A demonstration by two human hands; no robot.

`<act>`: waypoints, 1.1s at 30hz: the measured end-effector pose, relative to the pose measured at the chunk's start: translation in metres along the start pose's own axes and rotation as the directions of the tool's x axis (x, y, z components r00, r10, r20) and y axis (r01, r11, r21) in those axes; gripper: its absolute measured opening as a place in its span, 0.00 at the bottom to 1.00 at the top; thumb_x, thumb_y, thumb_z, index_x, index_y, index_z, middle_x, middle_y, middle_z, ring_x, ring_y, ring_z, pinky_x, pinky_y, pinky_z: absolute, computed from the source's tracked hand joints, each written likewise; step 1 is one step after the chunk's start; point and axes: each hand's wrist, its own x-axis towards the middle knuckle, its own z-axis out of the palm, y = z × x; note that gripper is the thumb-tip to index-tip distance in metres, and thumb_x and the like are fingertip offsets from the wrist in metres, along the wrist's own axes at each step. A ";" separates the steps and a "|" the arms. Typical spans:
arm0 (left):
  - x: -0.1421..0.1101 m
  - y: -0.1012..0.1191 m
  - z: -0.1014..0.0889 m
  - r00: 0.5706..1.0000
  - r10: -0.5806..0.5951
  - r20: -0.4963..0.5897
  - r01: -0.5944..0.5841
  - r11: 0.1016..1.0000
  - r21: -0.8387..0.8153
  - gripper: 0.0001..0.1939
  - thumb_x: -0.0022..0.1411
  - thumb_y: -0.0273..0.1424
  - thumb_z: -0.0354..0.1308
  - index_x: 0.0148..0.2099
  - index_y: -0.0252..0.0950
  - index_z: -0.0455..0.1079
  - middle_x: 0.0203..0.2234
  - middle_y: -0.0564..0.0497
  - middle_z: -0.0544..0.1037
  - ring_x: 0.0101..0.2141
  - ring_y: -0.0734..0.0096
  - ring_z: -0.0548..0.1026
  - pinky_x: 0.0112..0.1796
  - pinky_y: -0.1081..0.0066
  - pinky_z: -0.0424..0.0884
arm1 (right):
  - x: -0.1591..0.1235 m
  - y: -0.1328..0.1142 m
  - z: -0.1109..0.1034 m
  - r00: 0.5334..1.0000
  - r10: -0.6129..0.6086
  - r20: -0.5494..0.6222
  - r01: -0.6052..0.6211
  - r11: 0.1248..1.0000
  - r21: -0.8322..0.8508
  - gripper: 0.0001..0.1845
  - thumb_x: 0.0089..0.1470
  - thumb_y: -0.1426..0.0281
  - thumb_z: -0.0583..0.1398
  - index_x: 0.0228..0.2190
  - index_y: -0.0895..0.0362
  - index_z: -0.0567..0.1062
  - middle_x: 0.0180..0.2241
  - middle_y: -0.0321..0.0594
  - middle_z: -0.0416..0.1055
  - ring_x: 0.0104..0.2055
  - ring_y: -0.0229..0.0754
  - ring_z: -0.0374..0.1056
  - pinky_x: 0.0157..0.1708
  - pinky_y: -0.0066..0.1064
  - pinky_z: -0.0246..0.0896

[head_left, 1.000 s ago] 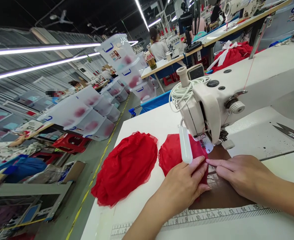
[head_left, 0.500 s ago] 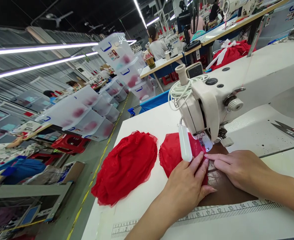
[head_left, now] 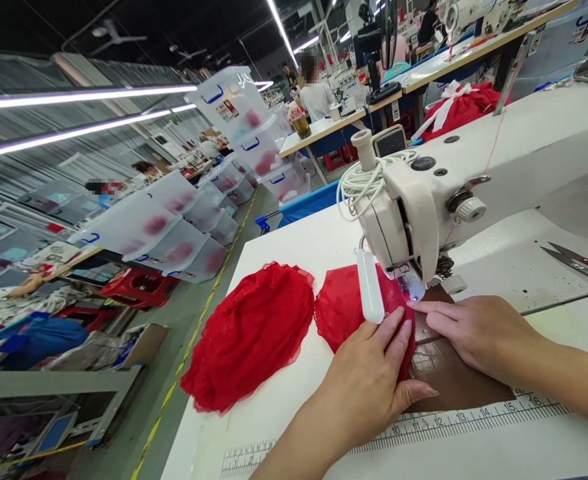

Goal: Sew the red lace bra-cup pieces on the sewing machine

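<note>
A piece of sheer red fabric (head_left: pixel 341 303) lies under the presser foot of a white sewing machine (head_left: pixel 399 217), its right edge near the lit needle area. My left hand (head_left: pixel 369 377) rests flat on this fabric, fingers stretched forward and thumb out over a brown sheet (head_left: pixel 461 373). From the right, my right hand (head_left: pixel 479 330) points its index finger at the fabric's edge just before the foot, touching or nearly so; its other fingers are partly bent. A white lever (head_left: pixel 371 290) hangs above my left fingertips. To the left sits a heap of red lace-trimmed fabric (head_left: pixel 251 333).
Black scissors (head_left: pixel 577 261) lie on the machine bed at right. A printed ruler (head_left: pixel 441 423) runs along the table's front. Beyond the table (head_left: pixel 269 250) stand stacked clear bins (head_left: pixel 234 103), a red stool (head_left: pixel 141 287) and a person in a light shirt (head_left: pixel 317 99).
My left hand has shifted slightly forward, and its thumb has spread outward over the brown sheet. My right index finger has moved slightly toward the presser foot. The red heap stays put.
</note>
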 end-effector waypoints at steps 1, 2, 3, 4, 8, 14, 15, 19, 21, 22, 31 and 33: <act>0.000 0.000 0.000 1.000 0.007 -0.008 -0.007 1.000 0.017 0.43 0.71 0.58 0.37 0.70 0.29 0.61 0.67 0.38 0.65 0.58 0.52 0.72 0.56 0.57 0.73 | 0.000 0.000 0.002 0.999 -0.002 -0.033 0.002 1.000 0.015 0.18 0.47 0.86 0.53 0.32 0.54 0.74 0.51 0.34 0.79 0.21 0.41 0.67 0.21 0.37 0.48; 0.000 0.001 0.001 1.000 0.014 -0.017 -0.013 0.999 0.037 0.43 0.71 0.58 0.36 0.69 0.28 0.61 0.67 0.38 0.65 0.58 0.52 0.72 0.56 0.57 0.73 | -0.001 0.000 0.003 0.998 -0.003 -0.061 0.005 1.000 0.028 0.17 0.46 0.86 0.53 0.31 0.54 0.74 0.50 0.34 0.79 0.20 0.40 0.66 0.20 0.38 0.47; 0.000 0.002 0.002 0.999 0.022 -0.030 -0.021 0.998 0.056 0.43 0.71 0.58 0.36 0.69 0.27 0.61 0.67 0.38 0.65 0.58 0.52 0.72 0.57 0.58 0.72 | -0.001 0.000 0.004 0.997 -0.001 -0.073 0.004 0.999 0.031 0.17 0.45 0.86 0.54 0.31 0.54 0.74 0.50 0.34 0.79 0.20 0.41 0.66 0.20 0.38 0.47; 0.001 0.002 0.003 0.999 0.029 -0.043 -0.026 0.997 0.071 0.44 0.71 0.58 0.36 0.69 0.27 0.61 0.67 0.38 0.65 0.59 0.51 0.72 0.57 0.58 0.72 | -0.001 0.000 0.004 0.998 -0.002 -0.068 0.004 1.000 0.028 0.18 0.46 0.86 0.53 0.31 0.54 0.74 0.50 0.34 0.79 0.20 0.41 0.66 0.20 0.39 0.47; 0.001 0.005 0.006 0.996 0.040 -0.078 -0.032 0.994 0.103 0.44 0.71 0.58 0.36 0.68 0.26 0.63 0.66 0.38 0.65 0.60 0.50 0.71 0.58 0.57 0.71 | -0.001 -0.002 0.001 1.000 -0.008 -0.027 0.008 1.000 -0.014 0.22 0.48 0.88 0.51 0.36 0.55 0.77 0.51 0.34 0.79 0.23 0.42 0.69 0.22 0.39 0.53; 0.001 0.007 0.007 0.999 0.007 -0.052 -0.001 0.994 0.110 0.42 0.71 0.58 0.41 0.70 0.29 0.60 0.68 0.40 0.64 0.62 0.49 0.68 0.60 0.54 0.68 | 0.002 0.002 0.003 0.998 -0.018 -0.065 0.016 0.999 -0.030 0.22 0.44 0.87 0.52 0.34 0.55 0.76 0.49 0.36 0.80 0.22 0.41 0.68 0.20 0.36 0.53; 0.002 0.008 0.007 0.999 0.001 -0.045 0.004 0.994 0.109 0.42 0.70 0.58 0.42 0.70 0.29 0.59 0.68 0.40 0.63 0.63 0.48 0.67 0.60 0.53 0.68 | 0.002 0.003 0.003 0.998 -0.023 -0.064 0.021 0.999 -0.026 0.22 0.44 0.87 0.52 0.34 0.55 0.77 0.49 0.37 0.80 0.23 0.41 0.70 0.21 0.36 0.55; 0.005 0.009 0.008 1.000 -0.021 -0.016 0.023 0.994 0.109 0.42 0.70 0.59 0.42 0.71 0.30 0.59 0.69 0.39 0.61 0.63 0.48 0.66 0.61 0.51 0.67 | 0.004 0.005 -0.001 0.997 -0.068 -0.042 0.068 0.998 -0.020 0.24 0.46 0.87 0.52 0.39 0.57 0.78 0.52 0.39 0.78 0.26 0.42 0.73 0.23 0.35 0.60; 0.006 0.009 0.008 1.000 -0.027 -0.015 0.028 0.994 0.105 0.43 0.71 0.59 0.41 0.71 0.29 0.58 0.69 0.39 0.61 0.63 0.48 0.66 0.61 0.51 0.67 | 0.004 0.005 -0.003 0.997 -0.066 -0.026 0.065 0.997 -0.034 0.24 0.47 0.88 0.51 0.39 0.57 0.78 0.52 0.39 0.78 0.26 0.43 0.73 0.23 0.36 0.61; 0.007 0.009 0.008 0.999 -0.030 -0.018 0.032 0.994 0.102 0.43 0.71 0.59 0.40 0.71 0.29 0.58 0.69 0.39 0.61 0.63 0.48 0.66 0.61 0.51 0.67 | 0.004 0.004 -0.003 0.999 -0.048 -0.014 0.047 0.998 -0.044 0.25 0.47 0.89 0.51 0.39 0.57 0.78 0.52 0.39 0.78 0.27 0.43 0.74 0.23 0.36 0.61; 0.006 0.008 0.007 0.999 -0.039 -0.022 0.041 0.994 0.098 0.43 0.71 0.59 0.39 0.71 0.32 0.58 0.69 0.42 0.61 0.64 0.50 0.65 0.62 0.51 0.66 | 0.006 0.006 -0.001 0.996 -0.043 -0.075 0.040 0.998 -0.049 0.24 0.50 0.84 0.52 0.42 0.57 0.79 0.49 0.36 0.80 0.22 0.42 0.72 0.19 0.35 0.59; 0.006 0.007 0.008 0.999 -0.033 -0.009 0.034 0.994 0.104 0.43 0.71 0.59 0.39 0.72 0.32 0.56 0.70 0.41 0.60 0.65 0.48 0.64 0.61 0.50 0.67 | 0.007 0.005 -0.001 0.996 -0.050 -0.080 0.046 0.998 -0.046 0.24 0.50 0.84 0.51 0.41 0.57 0.80 0.49 0.36 0.80 0.22 0.42 0.71 0.19 0.36 0.58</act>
